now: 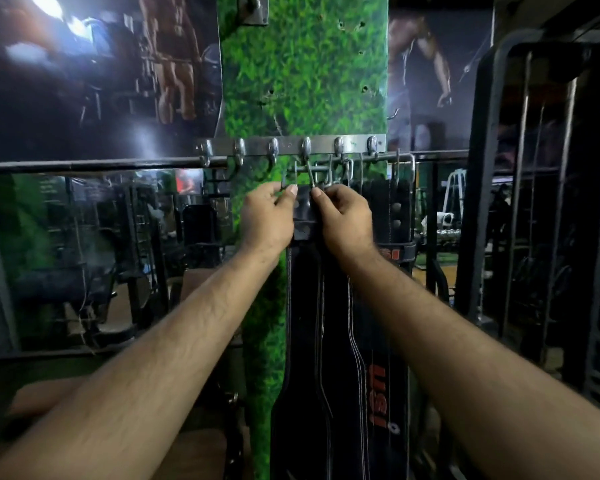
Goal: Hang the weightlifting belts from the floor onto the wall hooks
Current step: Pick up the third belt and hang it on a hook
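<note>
A steel hook rail (291,147) with several hooks is fixed across a green grass-patterned wall panel (305,71). A black weightlifting belt (312,341) with white stitching hangs down the panel, its metal buckle (310,174) just below the fourth hook from the left. My left hand (269,216) and my right hand (343,218) both grip the belt's top end at the buckle, one on each side. Behind it hang other black belts (392,216) from the right-hand hooks, one with red lettering (378,393).
A horizontal black bar (101,165) runs along the wall over mirrors (84,254) at the left. A black machine frame (541,185) stands close at the right. The three leftmost hooks (239,148) carry nothing. Brown padded benches (42,393) sit low at the left.
</note>
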{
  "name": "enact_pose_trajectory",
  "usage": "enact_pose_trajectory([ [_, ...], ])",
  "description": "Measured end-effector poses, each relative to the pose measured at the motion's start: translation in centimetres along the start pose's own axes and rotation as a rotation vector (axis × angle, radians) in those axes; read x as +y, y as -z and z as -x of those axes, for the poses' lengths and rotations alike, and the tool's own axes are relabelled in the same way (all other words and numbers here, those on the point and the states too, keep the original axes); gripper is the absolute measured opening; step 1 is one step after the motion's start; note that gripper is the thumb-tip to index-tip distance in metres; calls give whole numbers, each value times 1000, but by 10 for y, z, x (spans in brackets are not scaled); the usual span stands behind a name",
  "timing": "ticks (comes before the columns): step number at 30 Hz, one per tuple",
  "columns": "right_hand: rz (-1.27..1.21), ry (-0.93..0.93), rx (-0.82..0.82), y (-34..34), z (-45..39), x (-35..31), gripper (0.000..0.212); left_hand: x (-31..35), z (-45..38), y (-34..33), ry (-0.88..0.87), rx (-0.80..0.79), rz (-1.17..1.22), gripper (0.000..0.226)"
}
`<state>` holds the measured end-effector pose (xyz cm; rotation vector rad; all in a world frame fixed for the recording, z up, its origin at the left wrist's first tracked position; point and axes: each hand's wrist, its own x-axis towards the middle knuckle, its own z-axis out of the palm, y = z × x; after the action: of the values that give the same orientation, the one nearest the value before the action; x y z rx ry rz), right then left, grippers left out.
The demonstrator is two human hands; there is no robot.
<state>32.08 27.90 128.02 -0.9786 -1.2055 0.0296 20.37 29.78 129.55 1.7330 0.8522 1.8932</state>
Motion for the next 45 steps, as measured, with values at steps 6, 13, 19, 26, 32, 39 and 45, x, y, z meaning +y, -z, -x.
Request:
enact_pose_trajectory([
  [6, 199, -57, 63, -12, -30, -19, 32, 6, -41, -17, -20, 57, -27, 22],
  [13, 608, -104, -142, -8, -62, -32, 37, -5, -59, -27, 90, 85, -4, 26],
  [19, 576, -73, -82, -10, -35, -19, 36, -20, -54, -26, 139, 50, -26, 26],
  [26, 246, 96, 45, -5, 20, 15, 59, -26, -14, -13, 138, -84, 160, 18],
  [32, -51, 4, -45, -4, 44, 47, 38, -36, 14, -10, 293, -157, 536, 23],
  [39, -113, -105, -214, 3, 65, 85, 37, -81, 52, -19, 280, -183, 457, 8],
  [45, -153, -173, -330, 6, 113, 129, 54, -133, 99, -10, 286, -161, 327, 18],
])
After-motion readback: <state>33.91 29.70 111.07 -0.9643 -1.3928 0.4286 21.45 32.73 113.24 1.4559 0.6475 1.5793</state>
